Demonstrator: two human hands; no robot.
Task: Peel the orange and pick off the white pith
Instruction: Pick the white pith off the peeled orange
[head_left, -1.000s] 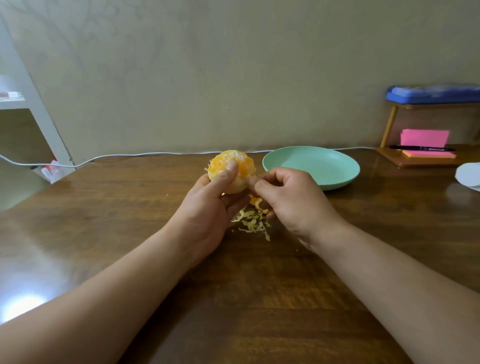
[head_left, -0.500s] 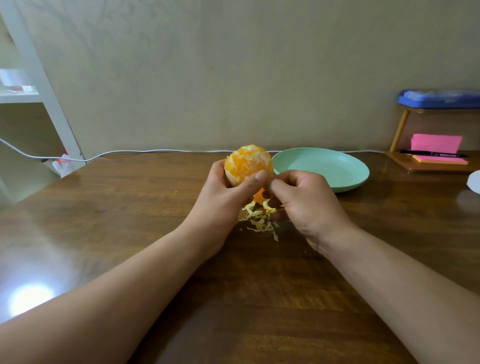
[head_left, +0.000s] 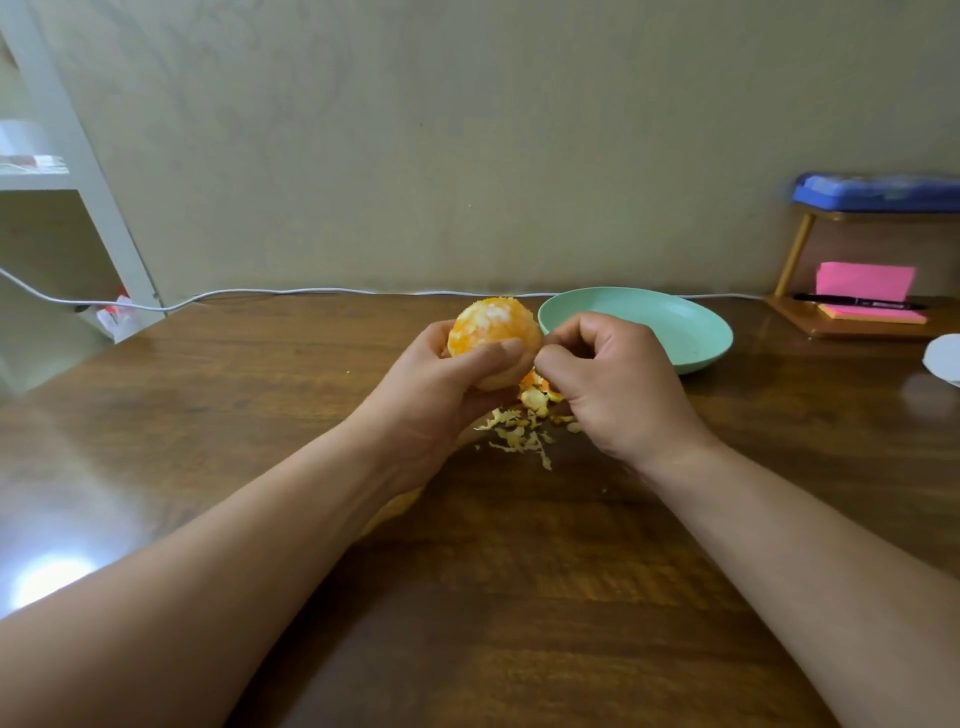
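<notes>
The peeled orange, bright with white pith patches on top, sits in my left hand, whose thumb lies across its front. My right hand is curled beside the fruit, thumb and forefinger pinched together at the orange's right edge; whether a strand of pith is between them is too small to tell. Under both hands a heap of peel and pith scraps lies on the brown wooden table.
A mint green plate stands just behind my right hand. At the far right a small wooden stand holds pink sticky notes, a black pen and a blue case on top. A white cable runs along the wall.
My left hand has turned the orange, so a whiter pith patch now faces up. The right hand's pinch stays at the fruit's right side. My view has shifted slightly.
</notes>
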